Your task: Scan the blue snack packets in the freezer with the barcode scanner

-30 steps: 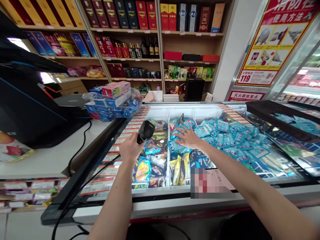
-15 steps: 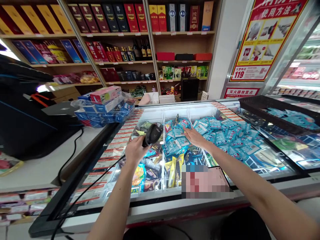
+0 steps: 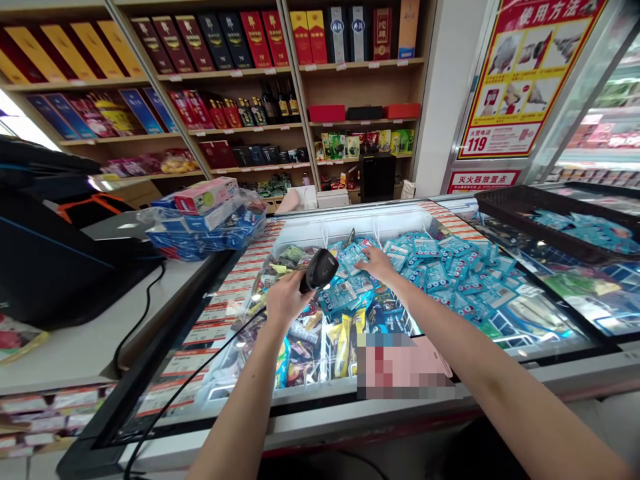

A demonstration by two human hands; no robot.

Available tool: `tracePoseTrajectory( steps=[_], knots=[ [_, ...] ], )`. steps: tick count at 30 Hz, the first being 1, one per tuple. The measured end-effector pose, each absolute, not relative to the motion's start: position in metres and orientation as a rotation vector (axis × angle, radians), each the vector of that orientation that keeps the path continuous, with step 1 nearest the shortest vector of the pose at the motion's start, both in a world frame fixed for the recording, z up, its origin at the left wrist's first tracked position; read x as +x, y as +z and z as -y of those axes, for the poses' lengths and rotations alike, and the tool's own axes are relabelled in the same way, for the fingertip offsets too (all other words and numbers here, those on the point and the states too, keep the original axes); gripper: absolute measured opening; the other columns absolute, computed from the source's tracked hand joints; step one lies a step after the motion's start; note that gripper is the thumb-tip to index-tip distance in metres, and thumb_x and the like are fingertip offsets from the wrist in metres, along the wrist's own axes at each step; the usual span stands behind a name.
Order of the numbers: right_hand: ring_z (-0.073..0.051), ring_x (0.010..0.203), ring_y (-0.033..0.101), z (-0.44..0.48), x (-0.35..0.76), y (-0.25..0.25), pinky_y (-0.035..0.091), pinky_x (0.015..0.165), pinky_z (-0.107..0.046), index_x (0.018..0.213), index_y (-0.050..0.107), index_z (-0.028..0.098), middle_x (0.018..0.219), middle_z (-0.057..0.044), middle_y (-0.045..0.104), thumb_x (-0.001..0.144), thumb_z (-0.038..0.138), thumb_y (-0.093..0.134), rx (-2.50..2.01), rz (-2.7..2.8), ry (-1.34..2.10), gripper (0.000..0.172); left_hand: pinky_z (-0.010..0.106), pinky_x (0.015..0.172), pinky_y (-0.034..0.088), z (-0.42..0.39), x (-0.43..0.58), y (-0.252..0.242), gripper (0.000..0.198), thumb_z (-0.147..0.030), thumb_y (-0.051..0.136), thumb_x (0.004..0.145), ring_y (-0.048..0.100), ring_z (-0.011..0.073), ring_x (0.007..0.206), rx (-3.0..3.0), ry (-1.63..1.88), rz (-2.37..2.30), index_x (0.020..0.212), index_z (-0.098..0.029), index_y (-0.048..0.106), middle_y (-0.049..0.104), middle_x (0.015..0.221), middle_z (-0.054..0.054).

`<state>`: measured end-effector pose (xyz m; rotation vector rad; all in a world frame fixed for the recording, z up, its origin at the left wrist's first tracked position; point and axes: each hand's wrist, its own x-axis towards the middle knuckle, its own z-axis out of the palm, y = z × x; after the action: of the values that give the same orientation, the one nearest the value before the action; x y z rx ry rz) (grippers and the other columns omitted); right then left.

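Gripping a barcode scanner (image 3: pixel 320 270) in our left hand (image 3: pixel 286 300), we spread our right hand (image 3: pixel 377 263) wide on teal sachets (image 3: pixel 430 270).

Chest freezer (image 3: pixel 320 408), blue sachets (image 3: pixel 430 267), wrapped snacks (image 3: pixel 305 340)

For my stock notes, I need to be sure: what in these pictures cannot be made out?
Head view:
Printing on the blue packets is too small to read.
The handle of the scanner is hidden by the left hand.
Packets under the right hand are hidden by it.
A pixelated patch blurs what lies behind it.
The black tray is cut off by the right edge.
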<state>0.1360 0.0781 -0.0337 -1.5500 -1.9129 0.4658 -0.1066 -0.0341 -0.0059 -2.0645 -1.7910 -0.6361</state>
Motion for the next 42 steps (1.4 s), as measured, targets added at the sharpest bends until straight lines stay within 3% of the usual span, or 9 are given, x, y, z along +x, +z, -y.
tracePoseTrajectory(
  steps=[4, 8, 15, 20, 25, 28, 42],
  knots=[
    [-0.016, 0.075, 0.06, -0.071, 0.156, -0.029, 0.052, 0.066, -0.032, 0.104, 0.059, 0.019, 0.091, -0.003, 0.062, 0.074, 0.037, 0.055, -1.342, 1.64, 0.571, 0.035, 0.025, 0.061, 0.039, 0.031, -0.095, -0.001, 0.036, -0.044, 0.053, 0.076, 0.062, 0.0205, 0.088, -2.113, -0.609, 1.769, 0.102, -0.022, 0.061, 0.067, 0.101, 0.004],
    [-0.014, 0.061, 0.058, -0.052, 0.184, -0.019, 0.05, 0.048, -0.028, 0.107, 0.058, 0.022, 0.086, -0.003, 0.059, 0.079, 0.042, 0.047, -1.279, 1.526, 0.52, 0.036, 0.026, 0.062, 0.039, 0.025, -0.073, 0.008, 0.034, -0.041, 0.055, 0.075, 0.061, 0.0212, 0.089, -2.147, -0.648, 1.746, 0.103, -0.023, 0.06, 0.067, 0.1, 0.004],
    [-0.018, 0.058, 0.063, -0.032, 0.215, -0.033, 0.051, 0.051, -0.031, 0.116, 0.048, 0.02, 0.088, -0.006, 0.061, 0.085, 0.044, 0.04, -1.311, 1.421, 0.475, 0.04, 0.026, 0.063, 0.039, 0.019, -0.036, 0.004, 0.032, -0.041, 0.055, 0.075, 0.061, 0.0209, 0.09, -2.239, -0.71, 1.719, 0.1, -0.023, 0.06, 0.066, 0.097, 0.004],
    [-0.019, 0.069, 0.066, -0.052, 0.219, -0.044, 0.055, 0.064, -0.034, 0.122, 0.04, 0.019, 0.089, -0.004, 0.066, 0.073, 0.029, 0.054, -1.287, 1.385, 0.63, 0.052, 0.026, 0.062, 0.038, 0.018, -0.04, -0.007, 0.033, -0.042, 0.055, 0.075, 0.061, 0.0208, 0.088, -2.27, -0.681, 1.701, 0.102, -0.024, 0.06, 0.066, 0.098, 0.004],
    [-0.016, 0.063, 0.065, -0.055, 0.22, -0.046, 0.056, 0.057, -0.031, 0.103, 0.052, 0.017, 0.081, -0.002, 0.066, 0.07, 0.03, 0.057, -1.151, 1.335, 0.761, 0.036, 0.025, 0.063, 0.039, 0.017, -0.044, -0.006, 0.034, -0.043, 0.056, 0.074, 0.062, 0.0199, 0.088, -2.28, -0.767, 1.685, 0.101, -0.022, 0.059, 0.066, 0.101, 0.004],
    [-0.015, 0.053, 0.063, -0.05, 0.219, -0.045, 0.054, 0.047, -0.03, 0.104, 0.054, 0.017, 0.08, -0.003, 0.066, 0.071, 0.034, 0.058, -1.155, 1.318, 0.761, 0.037, 0.025, 0.064, 0.039, 0.019, -0.041, -0.005, 0.032, -0.042, 0.055, 0.075, 0.062, 0.0196, 0.086, -2.314, -0.787, 1.665, 0.099, -0.022, 0.06, 0.067, 0.096, 0.004],
    [-0.016, 0.061, 0.064, -0.043, 0.212, -0.038, 0.056, 0.053, -0.031, 0.1, 0.056, 0.016, 0.076, -0.002, 0.063, 0.068, 0.033, 0.061, -1.136, 1.273, 0.755, 0.037, 0.025, 0.06, 0.035, 0.024, -0.03, -0.005, 0.023, -0.036, 0.058, 0.072, 0.061, 0.0184, 0.078, -2.38, -0.767, 1.623, 0.089, -0.021, 0.06, 0.065, 0.082, 0.002]
  ],
)
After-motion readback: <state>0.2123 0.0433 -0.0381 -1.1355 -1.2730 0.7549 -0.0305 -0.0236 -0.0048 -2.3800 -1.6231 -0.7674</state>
